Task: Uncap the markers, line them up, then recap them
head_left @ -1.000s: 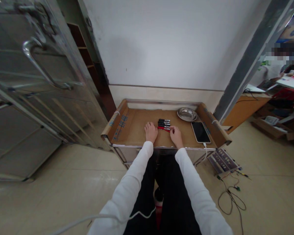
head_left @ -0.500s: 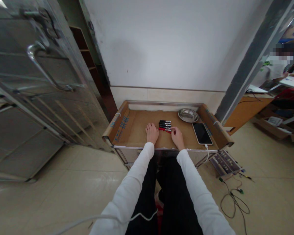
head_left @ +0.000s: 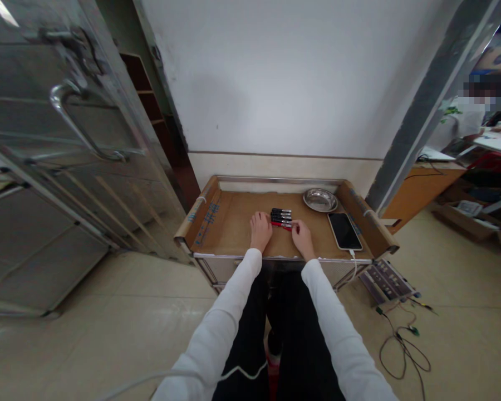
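Observation:
Several black markers [head_left: 281,214] lie side by side on the brown cardboard of the cart top, pointing left to right. Along their near side lies a red marker [head_left: 280,225]. My left hand [head_left: 260,230] rests palm down at the left ends of the markers, its fingers stretched out and slightly apart, holding nothing. With its fingers drawn together, my right hand [head_left: 303,238] grips the right end of the red marker, and its fingertips partly hide that end.
A round metal dish [head_left: 319,199] stands at the back right of the cardboard-lined cart [head_left: 234,245]. In front of it lies a smartphone [head_left: 344,231] with a white cable plugged in. Cables [head_left: 403,351] and an electrical box [head_left: 387,283] are on the floor at right.
My left hand has shifted slightly right, closer to the marker ends. The red marker sits a little nearer the black ones; my right hand stays at its end. The view has tilted slightly.

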Action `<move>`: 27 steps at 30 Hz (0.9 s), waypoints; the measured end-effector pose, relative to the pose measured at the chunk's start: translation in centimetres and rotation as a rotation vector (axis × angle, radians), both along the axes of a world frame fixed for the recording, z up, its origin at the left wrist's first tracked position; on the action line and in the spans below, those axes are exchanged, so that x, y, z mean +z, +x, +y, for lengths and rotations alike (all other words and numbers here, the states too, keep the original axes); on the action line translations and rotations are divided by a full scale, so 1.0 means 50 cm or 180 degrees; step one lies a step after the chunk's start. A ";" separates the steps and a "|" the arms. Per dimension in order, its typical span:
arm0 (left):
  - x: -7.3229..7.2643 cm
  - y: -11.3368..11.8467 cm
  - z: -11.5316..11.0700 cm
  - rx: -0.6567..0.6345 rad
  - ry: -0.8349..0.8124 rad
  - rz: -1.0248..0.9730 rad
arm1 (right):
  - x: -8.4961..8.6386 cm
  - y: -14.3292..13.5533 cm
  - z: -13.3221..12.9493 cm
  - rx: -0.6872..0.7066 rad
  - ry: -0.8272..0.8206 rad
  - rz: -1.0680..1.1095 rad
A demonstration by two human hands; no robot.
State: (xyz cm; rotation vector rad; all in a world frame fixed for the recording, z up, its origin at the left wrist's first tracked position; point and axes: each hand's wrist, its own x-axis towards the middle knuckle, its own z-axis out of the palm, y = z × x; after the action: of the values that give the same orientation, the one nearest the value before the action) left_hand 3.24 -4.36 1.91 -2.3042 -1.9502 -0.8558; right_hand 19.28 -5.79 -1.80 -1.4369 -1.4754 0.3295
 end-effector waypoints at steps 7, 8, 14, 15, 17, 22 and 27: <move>-0.008 -0.004 0.001 -0.0951 -0.0108 -0.0141 | 0.003 -0.001 -0.004 0.0134 0.0010 -0.0195; -0.009 -0.004 0.001 -0.0983 -0.0157 -0.0127 | 0.001 -0.001 -0.003 0.0142 -0.0007 -0.0203; -0.009 -0.004 0.004 -0.1066 -0.0323 -0.0118 | -0.015 0.002 0.005 0.0209 -0.0079 -0.0239; -0.010 -0.004 0.005 -0.1056 -0.0316 -0.0139 | -0.017 0.002 0.007 0.0196 -0.0082 -0.0205; -0.013 -0.004 0.009 -0.1052 -0.0272 -0.0180 | -0.017 0.004 0.013 0.0166 -0.0082 -0.0118; -0.011 -0.002 0.013 -0.0926 -0.0104 -0.0117 | -0.011 0.011 0.035 0.0039 -0.0237 0.0182; 0.001 0.002 0.015 0.0438 -0.0073 0.0063 | -0.004 0.030 0.045 0.0268 -0.0434 0.0256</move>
State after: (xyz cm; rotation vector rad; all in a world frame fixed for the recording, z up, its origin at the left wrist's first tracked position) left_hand 3.35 -3.61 1.93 -2.1507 -2.0918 -0.7999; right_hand 20.77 -3.52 -2.01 -1.4537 -1.4739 0.5432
